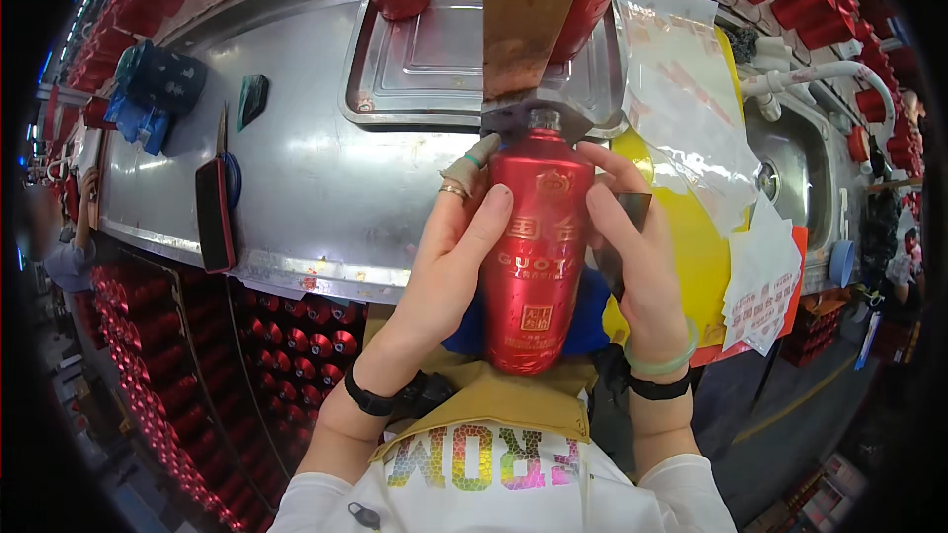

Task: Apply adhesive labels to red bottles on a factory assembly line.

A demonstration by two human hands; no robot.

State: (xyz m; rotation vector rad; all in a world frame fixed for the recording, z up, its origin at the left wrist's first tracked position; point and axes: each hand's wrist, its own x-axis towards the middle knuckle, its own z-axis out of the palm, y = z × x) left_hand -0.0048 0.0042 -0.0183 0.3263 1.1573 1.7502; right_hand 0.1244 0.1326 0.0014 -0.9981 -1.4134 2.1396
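Note:
A glossy red bottle (538, 247) with gold markings and a small silver neck is held upright in front of my chest, over the near edge of the steel table (316, 188). My left hand (449, 247) wraps its left side, thumb across the front, with a ring and a taped fingertip. On the bottle's right side, my right hand (637, 257) also pinches a small dark piece (632, 212). A rusty brown bar (528, 15) hangs just above the bottle's neck.
A shallow steel tray (434, 59) lies behind the bottle. White label sheets (681, 99) and a yellow sheet (701, 257) lie right, by a sink (790, 168). A dark phone (213, 215) rests left. Several red bottles (306, 345) fill crates below the table.

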